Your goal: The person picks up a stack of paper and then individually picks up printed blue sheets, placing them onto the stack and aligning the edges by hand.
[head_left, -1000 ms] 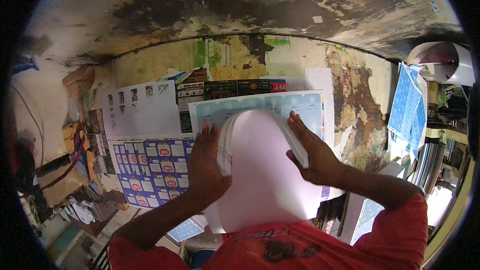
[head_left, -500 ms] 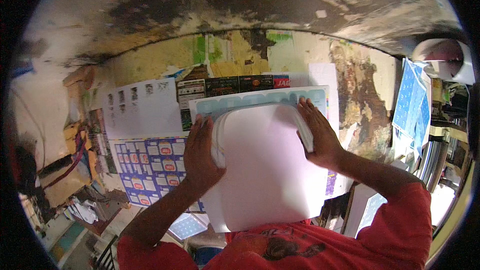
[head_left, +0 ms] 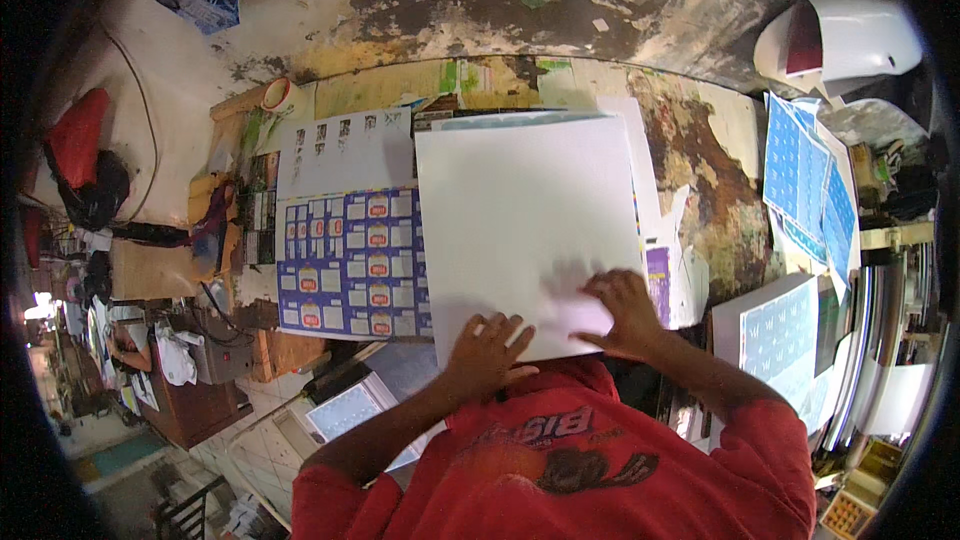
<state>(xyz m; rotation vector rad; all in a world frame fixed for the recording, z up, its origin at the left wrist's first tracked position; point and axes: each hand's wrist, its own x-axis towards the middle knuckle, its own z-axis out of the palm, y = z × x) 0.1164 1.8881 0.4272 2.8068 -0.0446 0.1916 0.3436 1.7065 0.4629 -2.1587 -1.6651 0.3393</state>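
Note:
A stack of large white paper sheets (head_left: 525, 205) lies flat on the worktable in front of me. Beyond its far edge shows a strip of a light-blue printed sheet (head_left: 520, 121). My left hand (head_left: 487, 352) rests at the near left edge of the paper, fingers spread and holding nothing. Over the near right part of the top sheet is my right hand (head_left: 623, 317), with fingers apart and slightly curled, casting a shadow on the white surface. Whether its fingertips touch the paper, I cannot tell.
To the left lies a purple printed sheet (head_left: 345, 265) below a white sheet with dark marks (head_left: 350, 152). Blue patterned sheets (head_left: 795, 175) hang over the right side, near a thick paper stack (head_left: 750, 325). A small round container (head_left: 277, 95) stands at the far left corner.
Both hands were gripping the sides of the bent, raised paper stack. The paper now lies flat, and both hands have let go and moved toward me to its near edge.

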